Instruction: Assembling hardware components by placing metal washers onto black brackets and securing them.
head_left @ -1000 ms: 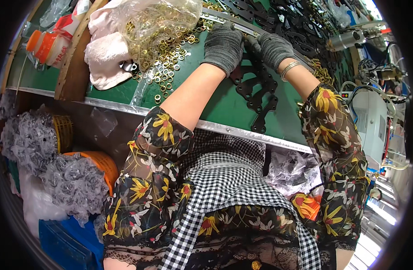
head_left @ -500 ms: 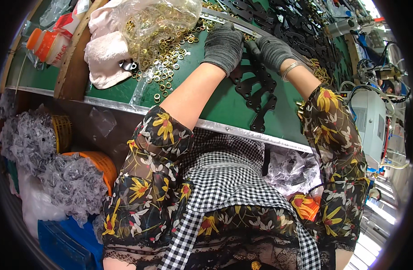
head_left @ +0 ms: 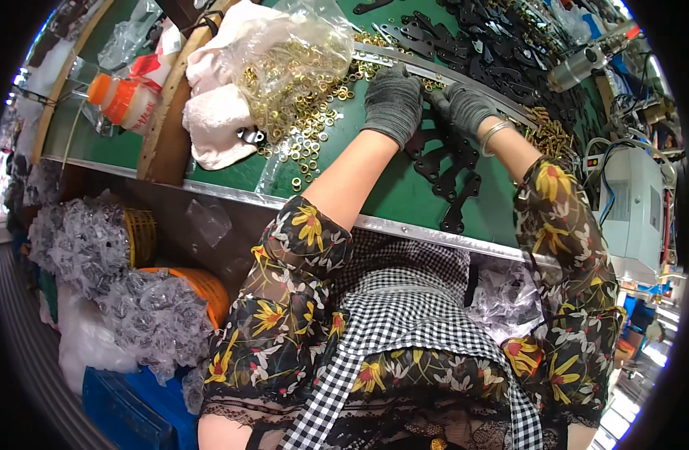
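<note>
Both my hands wear dark grey knit gloves and work at a long slotted metal rail (head_left: 464,76) lying across the green bench. My left hand (head_left: 393,106) is closed, its fingertips bent down at the rail's near edge. Beside it, my right hand (head_left: 467,109) has thumb and fingers drawn together over some small brass rings. Whatever either hand pinches is too small or hidden to make out. Between and below my hands lies a chain of flat black curved metal plates (head_left: 443,169), running toward the bench's front edge.
Left of my hands, loose brass rings (head_left: 305,150) spill from a clear plastic bag (head_left: 307,45) beside a pink cloth (head_left: 213,124). Black plates (head_left: 502,71) pile beyond the rail, with brass pins (head_left: 552,135) at right. An orange-lidded jar (head_left: 124,101) stands behind a wooden divider (head_left: 164,127).
The whole view has shifted, so the bench appears farther right and slightly lower. Both hands stay at the rail, with only slight finger movement.
</note>
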Available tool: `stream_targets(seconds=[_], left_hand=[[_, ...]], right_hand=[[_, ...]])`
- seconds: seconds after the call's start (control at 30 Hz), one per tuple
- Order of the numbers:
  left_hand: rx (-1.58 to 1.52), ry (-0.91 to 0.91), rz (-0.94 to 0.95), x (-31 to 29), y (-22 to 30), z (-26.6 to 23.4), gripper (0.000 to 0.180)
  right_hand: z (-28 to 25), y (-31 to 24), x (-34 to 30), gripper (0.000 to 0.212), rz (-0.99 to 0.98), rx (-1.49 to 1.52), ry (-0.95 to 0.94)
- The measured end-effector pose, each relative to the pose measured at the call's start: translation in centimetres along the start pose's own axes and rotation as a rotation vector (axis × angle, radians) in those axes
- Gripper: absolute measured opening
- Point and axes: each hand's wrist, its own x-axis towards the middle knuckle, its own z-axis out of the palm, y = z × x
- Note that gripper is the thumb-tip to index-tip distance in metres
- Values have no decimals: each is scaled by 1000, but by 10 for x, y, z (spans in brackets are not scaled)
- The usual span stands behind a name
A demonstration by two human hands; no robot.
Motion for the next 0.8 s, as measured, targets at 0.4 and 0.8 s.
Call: stream_targets(seconds=[0.4,0.8], left_hand=[[347,51,194,-16,-69,-56,15],[503,-292,120,-1,-68,-59,22]], right_hand=[[-23,63,-73,52,59,222,369],[23,143,-101,28,97,22,234]])
